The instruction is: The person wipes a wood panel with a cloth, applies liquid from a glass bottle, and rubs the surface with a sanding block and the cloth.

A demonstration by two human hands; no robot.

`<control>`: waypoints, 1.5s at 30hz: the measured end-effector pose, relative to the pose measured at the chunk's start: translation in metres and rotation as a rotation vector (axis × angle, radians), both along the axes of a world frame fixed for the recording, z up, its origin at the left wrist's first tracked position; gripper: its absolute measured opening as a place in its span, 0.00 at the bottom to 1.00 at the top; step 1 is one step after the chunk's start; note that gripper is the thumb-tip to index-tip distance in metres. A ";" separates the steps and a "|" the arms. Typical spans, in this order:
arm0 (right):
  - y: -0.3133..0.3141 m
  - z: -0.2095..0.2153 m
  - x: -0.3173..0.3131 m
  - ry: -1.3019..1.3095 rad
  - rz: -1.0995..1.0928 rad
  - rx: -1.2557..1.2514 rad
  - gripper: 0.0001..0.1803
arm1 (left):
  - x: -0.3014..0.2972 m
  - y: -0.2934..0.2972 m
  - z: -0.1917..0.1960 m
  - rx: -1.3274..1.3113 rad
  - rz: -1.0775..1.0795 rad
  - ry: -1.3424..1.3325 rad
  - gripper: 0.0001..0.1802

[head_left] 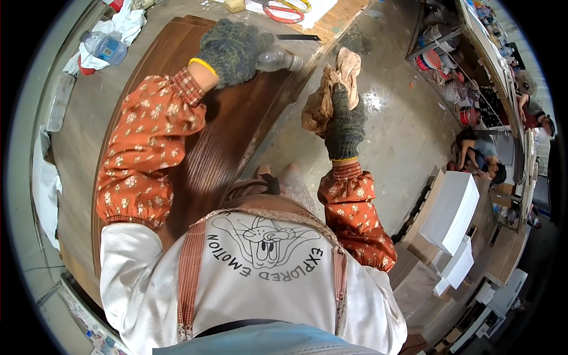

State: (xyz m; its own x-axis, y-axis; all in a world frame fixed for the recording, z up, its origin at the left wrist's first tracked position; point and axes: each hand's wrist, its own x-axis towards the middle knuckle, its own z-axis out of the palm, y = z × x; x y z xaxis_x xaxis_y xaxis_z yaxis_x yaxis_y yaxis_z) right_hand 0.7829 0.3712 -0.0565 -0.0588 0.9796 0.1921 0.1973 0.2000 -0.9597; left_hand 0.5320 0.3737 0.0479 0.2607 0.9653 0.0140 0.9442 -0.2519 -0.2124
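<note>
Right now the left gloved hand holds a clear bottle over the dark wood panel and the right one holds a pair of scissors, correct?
Not quite. In the head view the right hand holds a crumpled brown rag, not scissors. The left hand does hold the clear bottle over the dark wood panel.

My left glove grips a clear plastic bottle, lying sideways at the upper middle of the frame, over the dark brown wooden panel's far end. My right glove clutches a crumpled tan rag, held up just right of the panel's edge.
</note>
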 end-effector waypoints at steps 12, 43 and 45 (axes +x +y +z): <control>0.011 0.015 -0.075 -0.371 -0.094 0.692 0.20 | -0.062 -0.046 -0.027 0.691 0.394 -0.459 0.42; 0.035 0.012 -0.029 -0.288 -0.033 -0.120 0.35 | -0.264 -0.112 -0.015 1.011 1.268 -0.940 0.39; 0.037 0.016 -0.021 -0.057 0.016 -0.066 0.36 | -0.291 -0.135 -0.036 1.020 1.355 -0.919 0.42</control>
